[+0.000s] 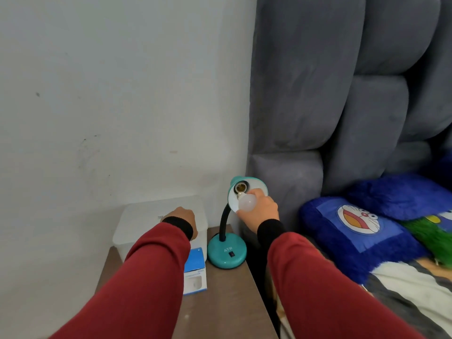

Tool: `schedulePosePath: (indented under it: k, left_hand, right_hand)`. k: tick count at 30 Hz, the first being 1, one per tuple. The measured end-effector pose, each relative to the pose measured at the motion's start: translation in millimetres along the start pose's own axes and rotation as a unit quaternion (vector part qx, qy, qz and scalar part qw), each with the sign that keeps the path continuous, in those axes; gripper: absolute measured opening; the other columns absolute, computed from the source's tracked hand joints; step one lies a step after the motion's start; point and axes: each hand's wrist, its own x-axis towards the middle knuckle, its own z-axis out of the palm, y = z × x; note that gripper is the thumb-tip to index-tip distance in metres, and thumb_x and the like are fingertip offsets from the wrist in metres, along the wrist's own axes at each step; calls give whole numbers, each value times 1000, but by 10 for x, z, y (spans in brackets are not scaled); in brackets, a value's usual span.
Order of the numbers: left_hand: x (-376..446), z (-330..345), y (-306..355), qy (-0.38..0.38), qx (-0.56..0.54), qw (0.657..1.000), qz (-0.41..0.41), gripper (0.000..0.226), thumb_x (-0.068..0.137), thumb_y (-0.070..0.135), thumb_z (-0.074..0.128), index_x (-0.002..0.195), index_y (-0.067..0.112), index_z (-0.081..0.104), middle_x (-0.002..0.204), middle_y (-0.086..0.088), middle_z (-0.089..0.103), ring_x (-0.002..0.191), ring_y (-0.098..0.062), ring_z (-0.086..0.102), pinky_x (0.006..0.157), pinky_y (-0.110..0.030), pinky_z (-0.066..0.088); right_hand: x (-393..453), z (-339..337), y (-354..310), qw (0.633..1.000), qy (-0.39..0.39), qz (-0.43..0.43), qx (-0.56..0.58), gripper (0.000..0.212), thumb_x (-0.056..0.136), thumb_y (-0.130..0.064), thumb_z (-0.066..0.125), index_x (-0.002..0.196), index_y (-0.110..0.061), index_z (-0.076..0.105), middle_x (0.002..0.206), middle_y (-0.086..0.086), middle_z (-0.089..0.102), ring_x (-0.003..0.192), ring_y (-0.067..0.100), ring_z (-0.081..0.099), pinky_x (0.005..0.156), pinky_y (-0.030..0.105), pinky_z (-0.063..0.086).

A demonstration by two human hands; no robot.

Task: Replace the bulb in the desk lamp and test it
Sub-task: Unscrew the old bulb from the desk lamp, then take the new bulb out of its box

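Observation:
A teal desk lamp stands on the bedside table, its round base (226, 253) carrying a small black switch. Its black gooseneck bends up to the shade (254, 183), which is tilted toward me so the socket (241, 186) shows. My right hand (260, 210) grips a white bulb (247, 203) just below the socket, its metal thread pointing into the opening. My left hand (183, 220) rests as a closed fist on top of the translucent plastic box (146, 216). A blue and white bulb carton (195, 271) lies flat beside the lamp base.
The wooden table (227, 302) stands in the corner against a white wall. A grey padded headboard (330, 106) rises at the right. On the bed lie blue plush cartoon pillows (359, 228), close to my right arm.

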Motion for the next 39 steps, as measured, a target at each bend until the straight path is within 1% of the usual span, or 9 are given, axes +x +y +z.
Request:
schedulePosePath:
  k: [6,12,17,19,22,25,30,34,39]
  left_hand:
    - [-292,169,-107,-13,26,999,-16,40,91,26,53,129,15,56,132,-6,56,119,-24,56,94,-31,48]
    - [-529,378,-134,-26,45,999,-6,35,91,25,51,121,10,60,125,-8,62,113,-26,60,88,-31,50]
    - [-570,638,-120,-43,36,998,-1,30,91,25,54,114,7,62,115,-9,65,105,-26,63,79,-30,49]
    - [-546,753,-118,-36,25,999,-7,33,91,26,54,118,9,60,119,-8,63,107,-26,62,83,-31,49]
    - [-488,906,-124,-19,-7,1000,-24,38,91,26,54,127,14,54,128,-8,57,115,-27,58,93,-34,48]
    - [-410,1046,-142,8,-46,999,-28,43,92,30,53,133,17,48,132,-8,52,120,-28,54,96,-37,47]
    - [-291,1284,-209,62,-130,989,-21,49,93,37,52,138,19,41,134,-7,47,122,-26,49,97,-38,45]
    - [-243,1440,-250,95,-201,975,-22,44,94,34,53,133,16,46,130,-9,51,118,-26,51,97,-35,44]
    - [-217,1584,-276,143,-293,945,-32,40,91,28,60,129,15,54,129,-9,52,118,-24,52,99,-30,42]
  right_hand:
    - [-288,114,72,1000,-6,6,5,56,80,-23,65,132,-18,43,130,17,49,120,32,48,97,33,41]
    - [-486,344,256,1000,-14,18,16,58,76,-25,70,129,-18,46,126,15,54,117,31,52,87,28,42]
    - [-556,626,472,998,-36,41,17,58,77,-26,69,129,-18,45,127,15,53,117,31,51,95,34,43]
    - [-568,753,574,997,-48,54,24,59,76,-25,70,129,-19,45,128,15,53,118,30,50,95,35,43]
    - [-550,953,709,995,-64,71,31,58,77,-25,71,129,-18,46,128,14,53,117,29,50,94,32,43]
    - [-501,1157,792,992,-75,85,47,57,78,-26,70,129,-19,46,129,14,51,116,28,51,92,30,44]
    - [-443,1428,875,988,-97,103,68,60,80,-24,69,133,-19,42,134,15,38,118,29,46,102,34,39]
    - [-425,1627,960,987,-108,100,63,59,79,-25,70,131,-16,45,130,14,47,123,30,43,105,36,38]
    - [-438,1799,1084,984,-130,107,53,60,77,-35,70,129,-18,47,126,9,58,117,28,52,101,37,41]
